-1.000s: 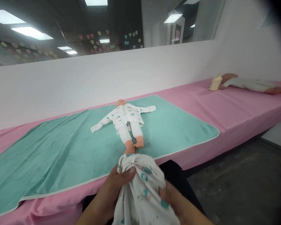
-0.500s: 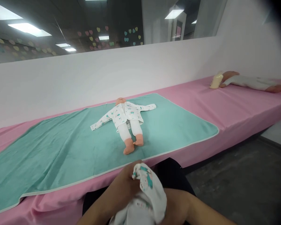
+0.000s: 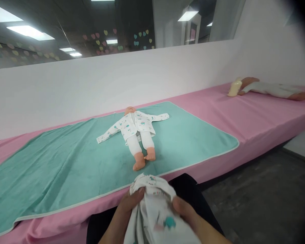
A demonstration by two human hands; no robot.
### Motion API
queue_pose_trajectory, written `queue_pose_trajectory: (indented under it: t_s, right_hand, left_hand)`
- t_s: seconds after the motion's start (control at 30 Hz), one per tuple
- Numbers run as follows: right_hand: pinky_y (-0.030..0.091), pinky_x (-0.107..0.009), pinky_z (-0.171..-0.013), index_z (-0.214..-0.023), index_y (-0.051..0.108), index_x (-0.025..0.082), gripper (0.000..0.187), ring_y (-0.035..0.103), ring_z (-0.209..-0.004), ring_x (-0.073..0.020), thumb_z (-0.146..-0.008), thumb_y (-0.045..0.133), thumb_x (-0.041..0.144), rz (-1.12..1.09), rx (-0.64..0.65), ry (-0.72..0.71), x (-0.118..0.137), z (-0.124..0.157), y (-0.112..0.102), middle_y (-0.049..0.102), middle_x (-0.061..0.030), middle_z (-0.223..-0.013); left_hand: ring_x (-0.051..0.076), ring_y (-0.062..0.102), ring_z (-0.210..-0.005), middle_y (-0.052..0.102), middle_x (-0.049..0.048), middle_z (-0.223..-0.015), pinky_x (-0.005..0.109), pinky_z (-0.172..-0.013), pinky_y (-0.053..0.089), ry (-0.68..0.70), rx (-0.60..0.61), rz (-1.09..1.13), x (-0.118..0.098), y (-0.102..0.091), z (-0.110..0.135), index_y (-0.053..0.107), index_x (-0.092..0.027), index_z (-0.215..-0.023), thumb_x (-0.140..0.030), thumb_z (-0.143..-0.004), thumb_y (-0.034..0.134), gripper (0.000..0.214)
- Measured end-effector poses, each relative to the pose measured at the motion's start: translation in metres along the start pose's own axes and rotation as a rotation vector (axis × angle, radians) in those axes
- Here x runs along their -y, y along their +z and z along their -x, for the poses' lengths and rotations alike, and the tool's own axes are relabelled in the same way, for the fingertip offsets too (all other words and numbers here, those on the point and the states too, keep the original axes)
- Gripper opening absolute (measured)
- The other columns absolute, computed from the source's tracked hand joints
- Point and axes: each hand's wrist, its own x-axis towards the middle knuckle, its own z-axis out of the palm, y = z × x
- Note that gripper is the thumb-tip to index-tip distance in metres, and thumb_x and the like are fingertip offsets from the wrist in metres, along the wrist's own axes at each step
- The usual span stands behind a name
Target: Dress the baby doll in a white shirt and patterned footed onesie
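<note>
A white baby garment [image 3: 155, 210] with teal prints is bunched between both my hands near the bottom of the view. My left hand [image 3: 128, 206] pinches its upper left edge. My right hand [image 3: 184, 211] grips its right side. Beyond them a baby doll [image 3: 137, 134] lies on its back on a teal mat [image 3: 66, 166], dressed in a matching printed top and white leggings, its bare feet toward me and its sleeves spread out.
The mat covers a long pink-sheeted bench [image 3: 244, 118] along a white wall. A second doll [image 3: 266, 88] lies at the far right end with a pale bottle [image 3: 234, 88] by its head. Grey floor lies to the right.
My hands have kept working the bunched garment, dropping low and then lifting and spreading it a little. The doll has not moved.
</note>
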Motion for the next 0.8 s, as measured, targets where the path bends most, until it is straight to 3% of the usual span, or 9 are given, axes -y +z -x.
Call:
queue_pose_trajectory:
  t_s: [0.13,0.2,0.27,0.37,0.47,0.53,0.6,0.67,0.8]
  right_hand:
    - [0.047,-0.028,-0.074,-0.093,0.061,0.008,0.077,0.060,-0.089,-0.0235,-0.042,0.070,0.064,-0.088,0.136,0.101,-0.013,0.009,-0.003,0.065,-0.0117,-0.089]
    - [0.047,-0.027,-0.070,-0.087,0.062,0.007,0.080,0.060,-0.083,-0.0218,-0.036,0.069,0.069,-0.022,0.216,0.184,-0.013,0.008,-0.007,0.065,-0.0102,-0.084]
    - [0.047,-0.026,-0.068,-0.081,0.063,0.008,0.071,0.059,-0.077,-0.0191,-0.037,0.072,0.063,0.078,0.258,0.237,-0.004,0.004,-0.011,0.065,-0.0072,-0.077]
    - [0.045,-0.023,-0.070,-0.082,0.063,0.010,0.051,0.057,-0.077,-0.0157,-0.046,0.079,0.043,0.141,0.218,0.217,0.019,0.000,-0.009,0.063,-0.0031,-0.076]
    - [0.043,-0.025,-0.074,-0.091,0.062,0.010,0.044,0.056,-0.081,-0.0149,-0.054,0.078,0.028,0.169,0.066,0.110,0.040,-0.005,0.000,0.062,-0.0035,-0.082]
    - [0.042,-0.025,-0.073,-0.094,0.061,0.010,0.038,0.056,-0.080,-0.0142,-0.062,0.074,0.026,0.141,-0.056,0.033,0.046,-0.009,0.007,0.061,-0.0047,-0.084]
    - [0.041,-0.023,-0.068,-0.091,0.061,0.010,0.029,0.056,-0.073,-0.0117,-0.070,0.068,0.028,0.058,-0.111,-0.031,0.047,-0.013,0.011,0.060,-0.0042,-0.080]
    - [0.041,-0.022,-0.066,-0.086,0.061,0.010,0.025,0.054,-0.067,-0.0096,-0.072,0.066,0.030,-0.016,-0.074,-0.071,0.044,-0.016,0.014,0.059,-0.0030,-0.075]
    - [0.041,-0.026,-0.073,-0.094,0.061,0.010,0.036,0.056,-0.073,-0.0123,-0.062,0.073,0.023,-0.061,0.076,-0.025,0.040,-0.014,0.015,0.061,-0.0049,-0.081]
  left_hand:
    - [0.027,0.059,-0.083,0.066,0.0071,-0.076,0.034,-0.074,0.046,0.028,0.038,-0.019,0.001,0.001,0.020,0.066,-0.017,-0.086,-0.045,-0.062,0.069,0.037]
    - [0.025,0.058,-0.079,0.065,0.0058,-0.076,0.033,-0.072,0.046,0.050,0.068,-0.084,0.000,0.005,0.032,0.065,-0.015,-0.083,-0.044,-0.063,0.068,0.035]
    - [0.023,0.058,-0.078,0.064,0.0031,-0.075,0.032,-0.071,0.045,0.055,0.087,-0.204,-0.004,0.008,0.040,0.065,-0.017,-0.079,-0.040,-0.062,0.068,0.029]
    - [0.023,0.057,-0.075,0.063,0.0002,-0.070,0.031,-0.068,0.045,0.038,0.100,-0.344,-0.012,0.012,0.045,0.066,-0.021,-0.073,-0.037,-0.059,0.070,0.021]
    - [0.024,0.058,-0.076,0.064,-0.0002,-0.071,0.031,-0.068,0.046,0.050,0.129,-0.373,-0.016,0.020,0.043,0.067,-0.022,-0.077,-0.034,-0.054,0.073,0.026]
    - [0.025,0.058,-0.080,0.065,0.0013,-0.078,0.031,-0.071,0.046,0.077,0.062,-0.357,-0.016,0.028,0.040,0.066,-0.019,-0.084,-0.034,-0.058,0.071,0.030]
    - [0.025,0.059,-0.082,0.066,0.0036,-0.080,0.031,-0.072,0.047,0.088,-0.084,-0.268,-0.014,0.034,0.034,0.065,-0.016,-0.088,-0.034,-0.064,0.066,0.030]
    - [0.025,0.061,-0.080,0.068,0.0051,-0.077,0.032,-0.071,0.048,0.078,-0.213,-0.088,-0.012,0.033,0.029,0.065,-0.014,-0.090,-0.031,-0.066,0.065,0.029]
    - [0.027,0.063,-0.082,0.069,0.0052,-0.075,0.035,-0.075,0.049,0.149,-0.260,0.190,-0.014,0.019,0.022,0.063,-0.015,-0.099,-0.025,-0.058,0.070,0.043]
